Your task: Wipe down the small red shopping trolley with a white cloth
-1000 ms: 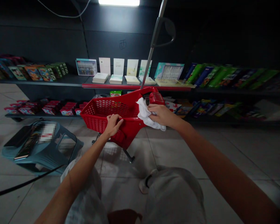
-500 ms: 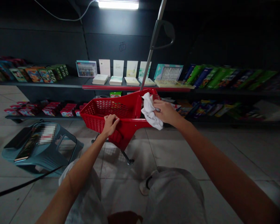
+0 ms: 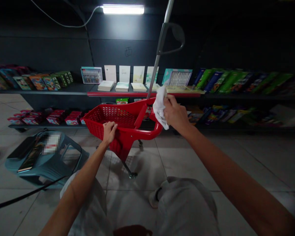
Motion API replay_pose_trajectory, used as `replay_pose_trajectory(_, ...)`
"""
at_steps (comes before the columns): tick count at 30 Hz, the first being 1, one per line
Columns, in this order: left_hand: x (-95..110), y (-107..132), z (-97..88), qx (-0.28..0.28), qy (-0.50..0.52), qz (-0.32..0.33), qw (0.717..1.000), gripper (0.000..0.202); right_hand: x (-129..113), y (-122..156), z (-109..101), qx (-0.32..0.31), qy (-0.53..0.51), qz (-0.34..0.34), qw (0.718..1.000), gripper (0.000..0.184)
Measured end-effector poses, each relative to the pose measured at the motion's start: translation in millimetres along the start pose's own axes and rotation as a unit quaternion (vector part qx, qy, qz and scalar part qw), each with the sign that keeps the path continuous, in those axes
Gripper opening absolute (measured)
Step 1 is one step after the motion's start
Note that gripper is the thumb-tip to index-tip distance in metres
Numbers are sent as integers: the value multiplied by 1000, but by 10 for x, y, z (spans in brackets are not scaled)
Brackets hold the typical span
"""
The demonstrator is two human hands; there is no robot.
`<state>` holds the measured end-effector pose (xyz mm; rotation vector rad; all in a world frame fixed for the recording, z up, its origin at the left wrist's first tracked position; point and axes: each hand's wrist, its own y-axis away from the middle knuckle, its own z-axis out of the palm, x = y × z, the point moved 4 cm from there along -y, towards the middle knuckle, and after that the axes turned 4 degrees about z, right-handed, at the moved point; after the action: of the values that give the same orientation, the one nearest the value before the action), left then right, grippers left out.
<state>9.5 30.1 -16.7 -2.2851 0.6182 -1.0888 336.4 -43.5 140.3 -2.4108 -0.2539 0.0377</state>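
Note:
A red plastic shopping basket point(image 3: 118, 116) on wheels stands tilted on the tiled floor in front of me. My left hand point(image 3: 109, 131) grips its near rim, fingers curled over the edge. My right hand point(image 3: 175, 113) holds a crumpled white cloth point(image 3: 159, 106) against the lower end of the basket's grey metal pull handle point(image 3: 162, 42), which rises up and to the right. My knees in light trousers show at the bottom.
A blue-grey plastic stool point(image 3: 46, 157) lies to the left with a phone-like object on it and a black cable across the floor. Dark shelves point(image 3: 71, 88) along the back wall carry boxes, notebooks and coloured packs. A strip light point(image 3: 123, 9) glows above.
My right hand has lifted the cloth from the basket's back rim up onto the metal handle pole. The basket has tipped and swung slightly, and my left hand moved with it.

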Motion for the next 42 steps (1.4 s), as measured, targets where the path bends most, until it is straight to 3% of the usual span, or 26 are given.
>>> replay_pose_trajectory(5, -125, -14, -90, 43, -4, 15, 999, 43, -236, 92, 93, -51, -106, -124, 985, 38)
replay_pose_trajectory(9, -145, 15, -188, 70, 2, 40, 997, 41, -343, 226, 149, -29, -215, -97, 971, 33)
replay_pose_trajectory(13, 166, 182, -298, 137, 25, 68, 988, 28, -431, 274, 168, -32, -226, -31, 973, 26)
replay_pose_trajectory(17, 771, 447, -246, 47, 41, 185, 981, 30, -580, 293, 164, -16, -218, 4, 976, 23)
replay_pose_trajectory(19, 962, 547, -234, 41, 25, 209, 977, 43, -656, 304, 168, 0, -214, 25, 977, 25)
replay_pose_trajectory(22, 1030, 584, -224, 53, -5, 223, 973, 55, -746, 317, 180, 14, -211, 51, 976, 25)
replay_pose_trajectory(26, 934, 507, -224, 76, -22, 205, 976, 50, -799, 313, 194, 19, -224, 49, 973, 23)
replay_pose_trajectory(29, 907, 462, -257, 104, -18, 183, 977, 43, -780, 275, 226, 29, -250, 36, 967, 26)
replay_pose_trajectory(35, 912, 426, -323, 107, -7, 173, 979, 40, -594, 65, 388, 15, -297, 41, 954, 32)
replay_pose_trajectory(42, 846, 401, -332, 111, 0, 169, 979, 38, -69, -256, 567, -84, -184, 105, 974, 38)
